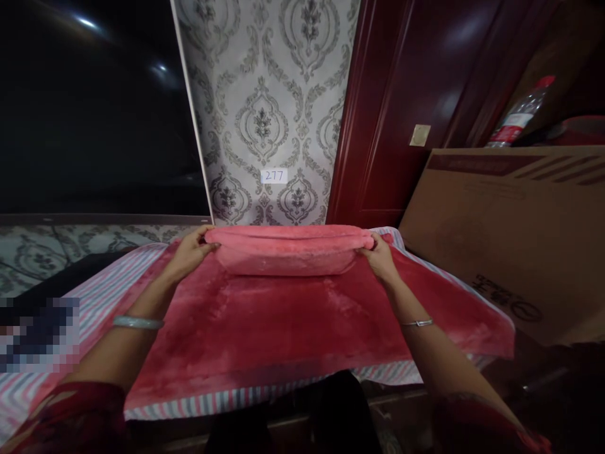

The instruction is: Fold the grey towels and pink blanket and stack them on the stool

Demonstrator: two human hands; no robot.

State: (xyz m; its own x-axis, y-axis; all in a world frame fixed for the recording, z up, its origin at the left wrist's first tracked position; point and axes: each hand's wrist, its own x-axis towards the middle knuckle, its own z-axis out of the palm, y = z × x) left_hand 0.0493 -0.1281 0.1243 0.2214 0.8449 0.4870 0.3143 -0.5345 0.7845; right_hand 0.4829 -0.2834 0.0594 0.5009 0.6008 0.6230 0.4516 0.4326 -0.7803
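A pink fleece blanket (265,328) lies spread over a striped sheet (101,293). Its far part is gathered into a thick fold (286,249) held up off the surface. My left hand (191,251) grips the left end of that fold, fingers closed around it. At the right end my right hand (380,255) is closed on the fold in the same way. Both wrists carry thin bangles, and red sleeves show at the bottom corners.
A large cardboard box (510,227) leans at the right, with a plastic bottle (520,116) behind it. Patterned wallpaper with a small label "277" (274,176) faces me, a dark screen (94,107) at left, a dark red door (401,107) at right.
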